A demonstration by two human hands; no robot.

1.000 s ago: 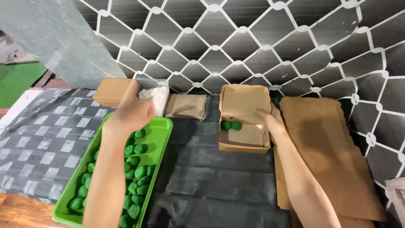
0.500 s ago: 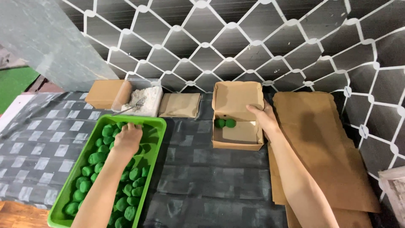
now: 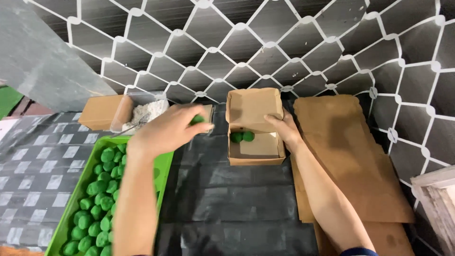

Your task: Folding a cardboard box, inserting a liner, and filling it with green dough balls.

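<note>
My left hand (image 3: pixel 167 130) is raised between the green tray (image 3: pixel 162 166) and the open brown cardboard box (image 3: pixel 253 156), pinching a small green ball (image 3: pixel 197 119) in its fingertips. The tray at the lower left holds several green balls (image 3: pixel 95 208). My right hand (image 3: pixel 283 129) grips the right wall of the box, whose lid stands open at the back. Two green balls (image 3: pixel 242 137) lie in the box's far corner.
A clear container of white powder (image 3: pixel 144 111) with a utensil in it stands behind the tray, next to a flat brown box (image 3: pixel 99 111). Flattened cardboard sheets (image 3: pixel 346 156) lie stacked at the right. A wooden frame corner (image 3: pixel 438 204) shows at the far right.
My left hand has lifted from the tray with a green ball and moved right toward the box. My right hand stays on the box.
</note>
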